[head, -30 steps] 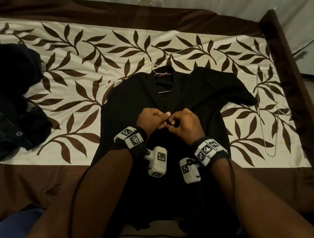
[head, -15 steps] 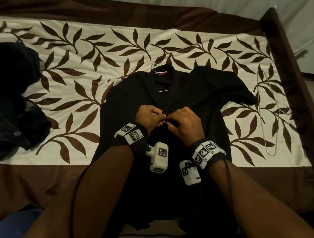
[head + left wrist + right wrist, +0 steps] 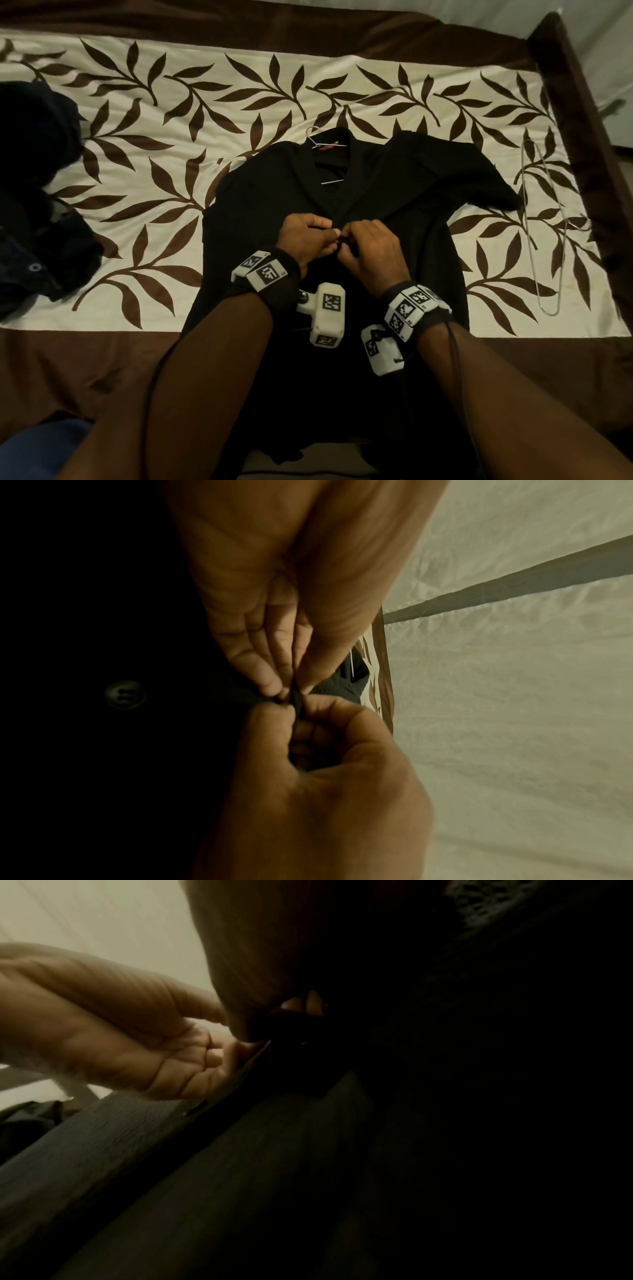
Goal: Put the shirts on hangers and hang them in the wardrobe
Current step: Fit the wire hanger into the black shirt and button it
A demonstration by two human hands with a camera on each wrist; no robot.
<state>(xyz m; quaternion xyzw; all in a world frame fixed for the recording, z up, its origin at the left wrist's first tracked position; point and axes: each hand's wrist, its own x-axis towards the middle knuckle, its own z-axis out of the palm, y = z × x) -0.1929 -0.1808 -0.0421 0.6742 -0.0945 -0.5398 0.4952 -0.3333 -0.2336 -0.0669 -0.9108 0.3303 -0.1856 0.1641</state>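
- Frame centre: left hand [image 3: 305, 236] and right hand [image 3: 371, 250] both pinch the black button-up shirt [image 3: 428, 212] at its front edges.
- Tugging could slip its thin wire hanger [image 3: 320, 144] off a shoulder.

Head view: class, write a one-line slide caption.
Both hands, left hand and right hand, pinch the black shirt front on its wire hanger.

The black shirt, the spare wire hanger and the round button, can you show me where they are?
black shirt [image 3: 260, 192], head view, its shoulder panel
spare wire hanger [image 3: 529, 240], head view, its long wire
round button [image 3: 125, 695], left wrist view, its face
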